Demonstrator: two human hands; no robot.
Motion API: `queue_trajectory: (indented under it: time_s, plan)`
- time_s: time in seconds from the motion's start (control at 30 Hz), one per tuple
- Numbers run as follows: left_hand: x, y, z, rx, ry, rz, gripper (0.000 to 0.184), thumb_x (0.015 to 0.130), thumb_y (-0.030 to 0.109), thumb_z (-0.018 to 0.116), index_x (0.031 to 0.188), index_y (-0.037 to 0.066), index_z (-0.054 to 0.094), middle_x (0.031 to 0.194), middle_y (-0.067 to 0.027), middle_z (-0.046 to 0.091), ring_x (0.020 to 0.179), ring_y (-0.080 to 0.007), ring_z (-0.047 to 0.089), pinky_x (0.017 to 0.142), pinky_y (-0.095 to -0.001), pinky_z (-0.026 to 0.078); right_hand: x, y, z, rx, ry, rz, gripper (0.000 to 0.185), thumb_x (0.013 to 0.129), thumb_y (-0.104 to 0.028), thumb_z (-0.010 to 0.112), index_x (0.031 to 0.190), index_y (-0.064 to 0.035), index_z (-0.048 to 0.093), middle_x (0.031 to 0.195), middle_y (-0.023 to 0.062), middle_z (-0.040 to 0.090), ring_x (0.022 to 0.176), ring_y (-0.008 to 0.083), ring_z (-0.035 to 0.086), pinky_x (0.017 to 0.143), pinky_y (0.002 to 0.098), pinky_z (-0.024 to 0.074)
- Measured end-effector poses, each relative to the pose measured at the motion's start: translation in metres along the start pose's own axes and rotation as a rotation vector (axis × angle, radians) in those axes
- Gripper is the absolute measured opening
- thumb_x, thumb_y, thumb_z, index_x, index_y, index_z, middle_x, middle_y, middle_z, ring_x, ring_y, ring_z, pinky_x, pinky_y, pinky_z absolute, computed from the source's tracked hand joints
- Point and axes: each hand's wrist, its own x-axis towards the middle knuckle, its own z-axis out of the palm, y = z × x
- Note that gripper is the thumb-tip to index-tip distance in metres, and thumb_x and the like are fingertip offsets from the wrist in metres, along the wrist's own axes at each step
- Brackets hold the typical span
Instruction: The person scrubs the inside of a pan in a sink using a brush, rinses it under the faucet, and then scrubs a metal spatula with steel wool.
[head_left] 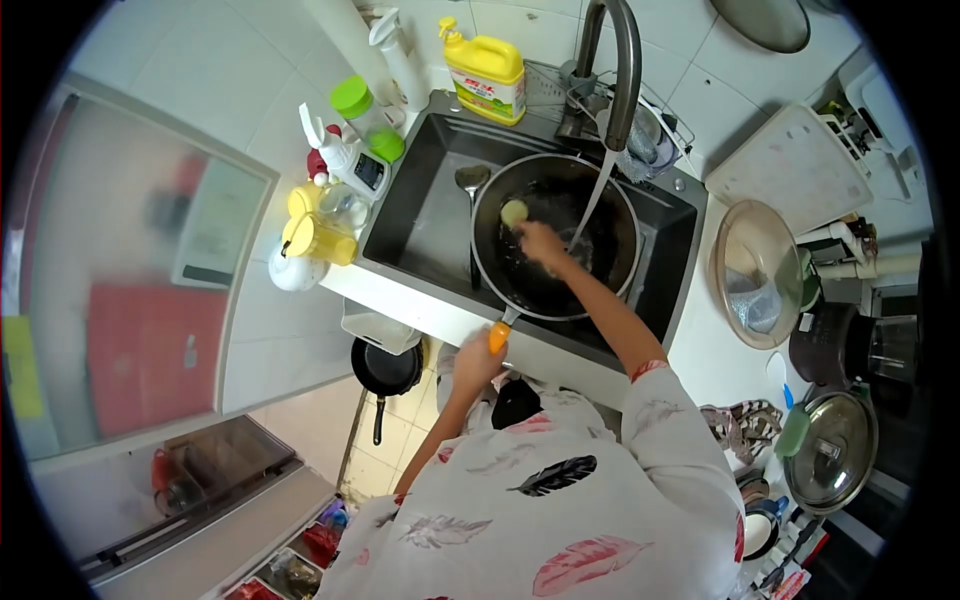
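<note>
Feather-printed shirt fabric is lying nearest, the left hand gripping the orange handle of a frying pan in the sink, the right hand pinching a pale scrubber inside, a yellow pump jug bearing illegible lettering.

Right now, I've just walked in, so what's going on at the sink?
Someone in a feather-print top has a frying pan at the sink, with water pouring into it from the faucet. Their left hand grips its orange handle. Their right hand is inside, a small round pale-yellow thing, possibly a scrubber, at its fingertips.
</note>
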Motion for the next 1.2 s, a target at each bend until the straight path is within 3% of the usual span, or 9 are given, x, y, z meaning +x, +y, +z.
queue_trajectory:
  time_s: [0.23,0.3,0.4,0.47,0.67,0.97,1.07,1.13,1.2]
  plan:
    - [0.003,-0.003,0.003,0.037,-0.037,-0.023,0.033,0.074,0.032,0.057,0.087,0.003,0.049,0.075,-0.0193,0.058,0.072,-0.0375,0.057,0.063,-0.0452,0.044,-0.077,0.011,-0.038,-0.08,-0.617,-0.298,0.041,0.07,-0.01,0.051,0.111,-0.0105,0.055,0.097,0.0203,0.057,0.089,0.0327,0.055,0.078,0.0372,0.0435]
    - [0.003,-0.006,0.006,0.041,-0.037,0.002,0.033,0.074,0.032,0.057,0.087,0.003,0.049,0.075,-0.0193,0.058,0.071,-0.0377,0.057,0.062,-0.0455,0.044,-0.09,0.031,-0.062,-0.008,-0.741,-0.136,0.043,0.071,-0.013,0.053,0.114,-0.011,0.053,0.099,0.0195,0.057,0.093,0.0315,0.054,0.08,0.0363,0.0424]
    - [0.003,-0.006,0.005,0.036,-0.019,0.022,0.033,0.073,0.032,0.057,0.087,0.003,0.049,0.074,-0.0195,0.058,0.07,-0.038,0.056,0.062,-0.046,0.044,-0.101,0.073,-0.077,-0.018,-0.611,-0.032,0.04,0.071,-0.013,0.053,0.111,-0.0072,0.053,0.096,0.0174,0.059,0.092,0.0319,0.055,0.079,0.0369,0.0433]
    - [0.004,-0.005,0.004,0.027,-0.006,0.022,0.032,0.073,0.031,0.057,0.086,0.003,0.049,0.074,-0.0195,0.058,0.07,-0.0381,0.056,0.062,-0.0461,0.044,-0.099,0.085,-0.081,-0.283,-0.395,0.207,0.038,0.073,-0.013,0.053,0.108,0.0003,0.051,0.093,0.0182,0.06,0.088,0.0327,0.057,0.074,0.0389,0.046]
    - [0.004,-0.005,0.005,0.019,-0.041,0.016,0.032,0.073,0.032,0.057,0.084,0.002,0.051,0.074,-0.0198,0.058,0.071,-0.0381,0.056,0.063,-0.0457,0.044,-0.095,0.046,-0.1,-0.345,-0.054,0.377,0.044,0.075,-0.014,0.055,0.111,0.007,0.042,0.084,0.0215,0.06,0.077,0.0339,0.06,0.063,0.0423,0.0487]
    - [0.001,-0.001,-0.01,-0.015,-0.048,0.019,0.04,0.077,0.04,0.055,0.088,0.002,0.052,0.073,-0.0194,0.058,0.072,-0.0382,0.056,0.066,-0.0444,0.043,-0.053,0.032,-0.015,-0.186,-0.135,0.158,0.053,0.077,-0.01,0.045,0.124,0.0076,0.028,0.079,0.021,0.059,0.075,0.0335,0.059,0.064,0.0421,0.0476]
    - [0.001,0.005,-0.034,0.037,-0.19,0.019,0.035,0.078,0.036,0.053,0.085,0.002,0.052,0.072,-0.0184,0.059,0.069,-0.0371,0.057,0.062,-0.044,0.044,-0.053,0.035,-0.015,-0.056,-0.013,0.06,0.036,0.078,-0.014,0.048,0.108,0.0053,0.047,0.078,0.0214,0.059,0.071,0.0337,0.059,0.065,0.04,0.0477]
    - [0.01,0.001,-0.045,0.338,-0.182,0.239,0.026,0.08,0.029,0.05,0.082,0.003,0.051,0.07,-0.0178,0.059,0.065,-0.0357,0.058,0.057,-0.043,0.046,-0.051,0.041,-0.021,-0.007,0.076,0.027,0.03,0.078,-0.016,0.049,0.1,0.0045,0.053,0.076,0.0213,0.059,0.069,0.0337,0.059,0.064,0.0391,0.0479]
    - [0.034,0.015,-0.047,0.339,-0.085,0.313,0.017,0.081,0.019,0.047,0.079,0.002,0.051,0.069,-0.0188,0.059,0.064,-0.035,0.058,0.055,-0.0435,0.046,-0.045,0.043,-0.03,0.441,0.177,0.174,0.021,0.078,-0.015,0.049,0.088,0.0023,0.058,0.072,0.017,0.059,0.065,0.0302,0.059,0.061,0.0362,0.0479]
